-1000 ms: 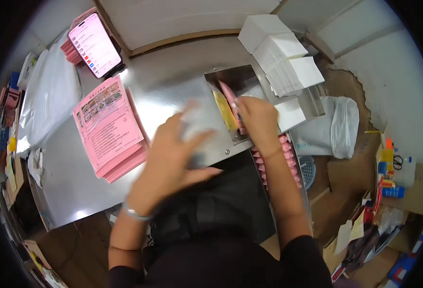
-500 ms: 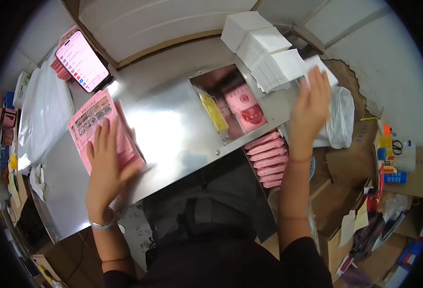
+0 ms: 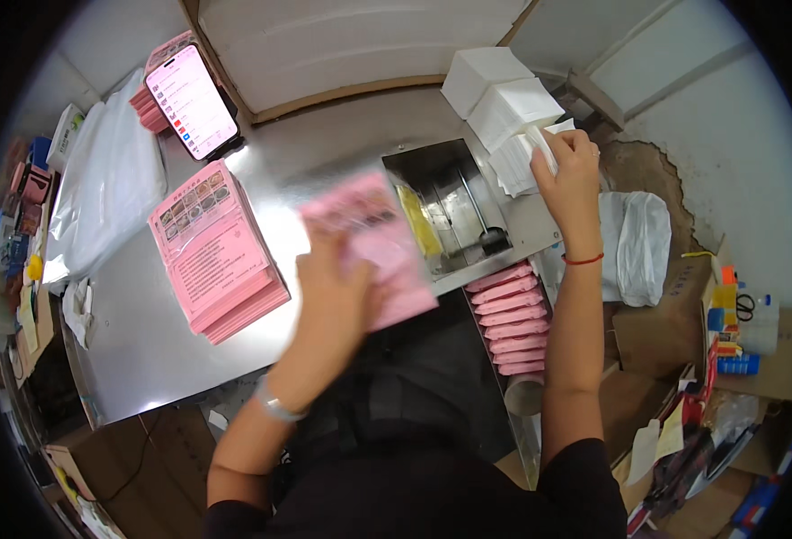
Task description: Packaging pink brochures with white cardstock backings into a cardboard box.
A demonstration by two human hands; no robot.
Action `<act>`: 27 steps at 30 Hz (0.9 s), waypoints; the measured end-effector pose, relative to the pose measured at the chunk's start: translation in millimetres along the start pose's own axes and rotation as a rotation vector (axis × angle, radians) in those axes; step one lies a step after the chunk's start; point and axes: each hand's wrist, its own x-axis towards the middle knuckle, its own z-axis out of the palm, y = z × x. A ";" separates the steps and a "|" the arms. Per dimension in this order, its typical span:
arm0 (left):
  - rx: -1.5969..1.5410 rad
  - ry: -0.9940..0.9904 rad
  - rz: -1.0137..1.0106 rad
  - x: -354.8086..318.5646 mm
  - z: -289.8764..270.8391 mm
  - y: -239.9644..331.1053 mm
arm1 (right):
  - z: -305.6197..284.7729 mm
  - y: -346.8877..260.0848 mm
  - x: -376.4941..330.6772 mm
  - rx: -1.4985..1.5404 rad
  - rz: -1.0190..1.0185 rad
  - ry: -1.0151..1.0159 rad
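My left hand (image 3: 335, 283) grips a pink printed sheet (image 3: 400, 260) over the metal table, just left of the rectangular opening. Motion smears both, and I cannot tell whether the sheet is a flat bag. Farther left lies a thick stack of matching pink sheets (image 3: 221, 260) with small pictures on top. At the right, my right hand (image 3: 568, 180) pinches white napkins (image 3: 544, 148) at the front of several white napkin stacks (image 3: 513, 106). Inside the opening (image 3: 450, 202) are a yellow strip (image 3: 420, 220) along the left wall and a thin rod with a black block (image 3: 495, 239).
A phone (image 3: 192, 103) with a lit screen leans at the back left, beside clear plastic bags (image 3: 108, 180). Pink filled packets (image 3: 513, 319) stand in a row below the table's right edge. A white plastic bag (image 3: 638, 247) and cardboard boxes (image 3: 661, 310) lie farther right.
My left hand has moved right from the pink stack, carrying a sheet. My right hand has closed on napkins. The pink packet seen in the opening is gone from there, showing its dark inside.
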 end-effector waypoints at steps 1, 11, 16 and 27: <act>0.062 -0.127 -0.006 -2.3 18.9 14.4 | -4.8 2.7 -0.4 0.050 -0.035 -0.018; 0.155 -0.136 0.045 -5.3 -3.8 -7.3 | -29.2 -153.0 -110.3 0.452 -0.514 -0.372; 0.057 -0.089 -0.078 -8.4 -5.0 12.9 | 20.9 -152.9 -76.5 0.258 -0.427 -0.339; 0.341 -0.249 -0.007 33.2 -14.8 8.4 | -1.6 -22.8 -4.5 -0.086 -0.032 -0.074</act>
